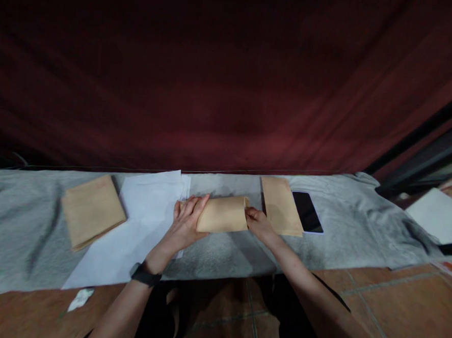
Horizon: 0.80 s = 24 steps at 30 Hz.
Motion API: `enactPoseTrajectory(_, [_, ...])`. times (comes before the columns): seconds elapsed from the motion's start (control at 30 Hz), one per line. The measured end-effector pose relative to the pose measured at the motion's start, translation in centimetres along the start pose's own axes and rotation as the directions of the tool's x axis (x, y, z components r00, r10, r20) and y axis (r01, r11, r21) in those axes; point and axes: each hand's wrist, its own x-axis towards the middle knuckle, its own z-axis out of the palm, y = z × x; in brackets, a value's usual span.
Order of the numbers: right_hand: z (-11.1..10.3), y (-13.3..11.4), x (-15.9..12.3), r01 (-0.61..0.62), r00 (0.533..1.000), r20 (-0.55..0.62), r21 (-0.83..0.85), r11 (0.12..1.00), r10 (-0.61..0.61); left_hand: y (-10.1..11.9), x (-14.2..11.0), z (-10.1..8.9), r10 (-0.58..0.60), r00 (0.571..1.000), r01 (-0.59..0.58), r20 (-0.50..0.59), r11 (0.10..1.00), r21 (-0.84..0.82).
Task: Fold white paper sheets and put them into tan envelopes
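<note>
A brown paper envelope [223, 214] lies lengthwise between my two hands, its right end gaping a little. My left hand [186, 218] holds the envelope's left end, fingers laid over it and the thumb along its near edge. At the right end, my right hand [258, 223] is closed at the mouth, with its fingertips partly hidden by the paper. Just right of that hand lies a second brown envelope [283, 207], flat. Large white paper sheets [138, 225] spread out to the left, partly beneath my left hand.
A stack of brown envelopes [93, 212] rests on the sheets' left side. Beside the flat envelope is a dark-screened phone [307, 212]. Grey cloth [360, 223] covers the low surface, with a dark red curtain [231, 87] behind. Crumpled white paper [80, 299] lies on the tiled floor.
</note>
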Motion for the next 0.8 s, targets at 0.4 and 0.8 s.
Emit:
enactPoseTrajectory(0.4, [0.11,0.79,-0.03,-0.062,0.984,-0.175,-0.125,0.99,0.039,-0.03,0.03,0.02,0.011,1.0,-0.01,-0.018,1.0,0.02])
enactPoseTrajectory(0.8, [-0.14,-0.1,-0.32,-0.017,0.978,-0.206,-0.199,0.98,-0.025,0.19,0.1,-0.17,0.035,0.999,-0.034,-0.017,0.999,0.042])
